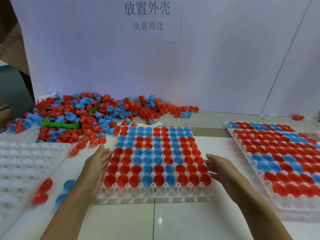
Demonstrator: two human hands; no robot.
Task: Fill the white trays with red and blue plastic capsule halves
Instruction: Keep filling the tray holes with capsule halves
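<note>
I had my flat, empty left hand (98, 160) and right hand (219, 166) flanking the filled white tray (155, 192); next, I judged, lift it aside.

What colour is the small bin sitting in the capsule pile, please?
Green bin, clearest in the head view.

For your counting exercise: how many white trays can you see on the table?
3: an empty tray at left, a filled tray between the hands, another filled tray at right, possibly stacked.
</note>
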